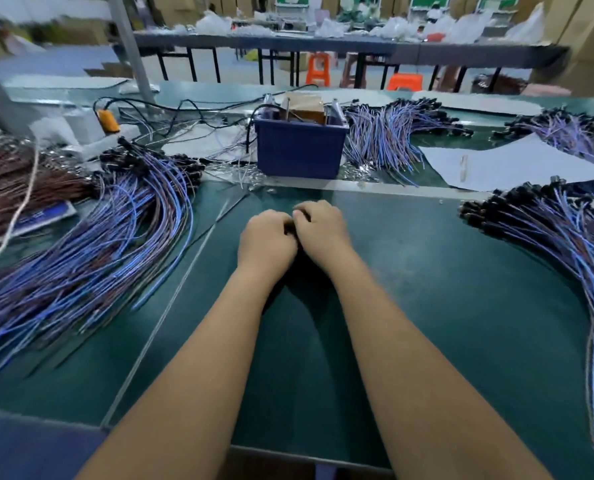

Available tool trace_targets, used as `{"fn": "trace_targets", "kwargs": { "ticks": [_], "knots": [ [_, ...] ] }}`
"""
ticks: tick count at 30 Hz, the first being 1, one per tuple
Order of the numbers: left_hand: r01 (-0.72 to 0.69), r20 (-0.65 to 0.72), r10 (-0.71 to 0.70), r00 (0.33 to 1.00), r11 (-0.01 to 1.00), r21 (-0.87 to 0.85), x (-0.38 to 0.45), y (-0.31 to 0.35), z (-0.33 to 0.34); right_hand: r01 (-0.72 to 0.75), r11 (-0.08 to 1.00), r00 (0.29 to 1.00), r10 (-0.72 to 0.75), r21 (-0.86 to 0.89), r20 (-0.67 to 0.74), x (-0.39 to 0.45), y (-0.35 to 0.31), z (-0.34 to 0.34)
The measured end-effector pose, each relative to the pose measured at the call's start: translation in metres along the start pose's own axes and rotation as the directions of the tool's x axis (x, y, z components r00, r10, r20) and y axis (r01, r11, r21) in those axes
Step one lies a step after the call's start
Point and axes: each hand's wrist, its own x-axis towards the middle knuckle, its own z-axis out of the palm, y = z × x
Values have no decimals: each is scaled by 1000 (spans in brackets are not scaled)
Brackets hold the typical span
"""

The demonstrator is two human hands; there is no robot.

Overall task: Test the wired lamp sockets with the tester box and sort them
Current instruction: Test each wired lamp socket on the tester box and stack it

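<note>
Fingers of both hands are curling inward at the middle of the frame, the left hand [267, 239] and the right hand [320, 226] pressing knuckle to knuckle over the green desk [444, 289]; a small dark thing is showing in the gap between them, too hidden to name, so whether either hand is gripping anything cannot be told. Both bare forearms are reaching up from the bottom edge of the frame.

Just above the hands, at upper centre, the blue tester box [300, 150] is sitting on the desk with metal probes and a brown block sticking out of its top. A big fan of wired lamp sockets [91, 244] with blue leads and black heads is spreading across the left of the frame, its heads pointing toward the box. Another pile of sockets [565, 244] is lying along the right edge, a further bundle [389, 136] is resting just right of the box, and one more heap [572, 129] is lying at upper right. A white sheet [510, 164] is lying between the right-hand piles. Brown wires [18, 188] are lying at the far left, and an orange plug [108, 121] is sitting at upper left
</note>
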Motion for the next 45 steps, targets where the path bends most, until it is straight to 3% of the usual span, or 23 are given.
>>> {"fn": "trace_targets", "kwargs": {
  "ticks": [4,6,12,15,26,32,35,37,39,41,45],
  "knots": [
    [72,-242,-50,969,994,82,14,-8,-13,17,990,1000,-13,143,-27,1,10,-3],
    [155,-293,-99,951,972,174,25,-18,-27,20,981,999,-14,195,-30,-3,13,-5],
    [454,-277,-380,883,841,294,48,-55,-55,25,965,1000,-22,259,-14,-1,15,-3],
    [527,-235,-474,849,790,312,48,-68,-52,23,958,1000,-20,285,-11,-1,16,-2],
    [348,-246,-305,920,924,156,39,-76,-50,-7,949,1000,9,316,-6,0,14,0],
    [301,-184,-288,940,953,45,32,-65,-47,1,952,1000,1,307,-5,-1,14,-1],
    [262,-260,-248,933,965,19,33,-63,-44,-3,948,1000,3,320,1,-2,15,-1],
    [309,-327,-274,905,949,60,34,-66,-44,-7,946,1000,7,325,2,-2,15,-1],
    [389,-272,-328,905,897,211,37,-68,-44,-9,946,1000,9,325,1,-2,15,-1],
    [365,-222,-307,925,880,305,38,-69,-43,-8,947,1000,7,320,2,-2,15,-1],
    [261,-172,-249,953,964,50,41,-73,-45,-5,950,1000,4,313,2,-2,14,-2]
  ]
}}
